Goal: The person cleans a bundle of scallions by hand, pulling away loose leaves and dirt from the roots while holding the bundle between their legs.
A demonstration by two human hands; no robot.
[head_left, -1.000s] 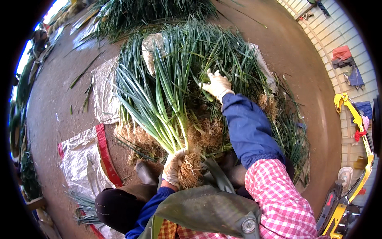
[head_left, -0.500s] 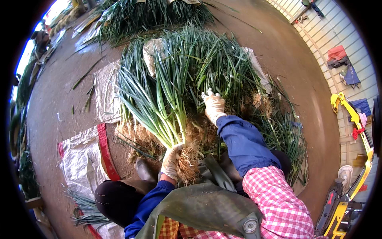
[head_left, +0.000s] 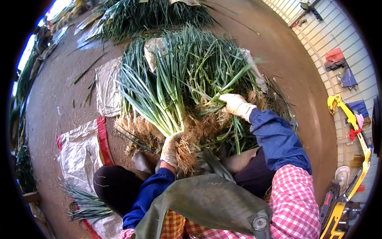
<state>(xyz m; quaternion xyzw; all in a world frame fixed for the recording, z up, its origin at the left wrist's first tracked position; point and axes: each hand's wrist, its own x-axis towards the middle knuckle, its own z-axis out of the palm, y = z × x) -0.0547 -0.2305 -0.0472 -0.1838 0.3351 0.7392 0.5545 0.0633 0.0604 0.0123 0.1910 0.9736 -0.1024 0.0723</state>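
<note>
"Green-and-white bundle of long-stemmed onions (head_left: 165, 124), root end toward the wearer, leaves fanning forward and to the left!"

"And who has it?"

"Left hand (head_left: 170, 150), in a pale cloth glove — fingers wrapped round the stem bases, right beside the tangled, tan, thready roots (head_left: 186, 155). Looks a firm hold."

"What about the pale-gloved right hand (head_left: 237, 106)?"

"Further forward and well over to the right! Its fingers are closed on some loose green leaves (head_left: 237, 79), though I can't tell how many. One long leaf angles forward and right out of that grasp."

"So which is nearer the broad heap of dark green onion tops (head_left: 207, 51)?"

"Right hand, clearly; it works at the heap's near edge, while the left sits closer to the body."

"And the bundle's line?"

"Long axis slants from the left hand forward and left, across the heap's left part — so the right hand is off to the side of those stems, apart from them."
</note>
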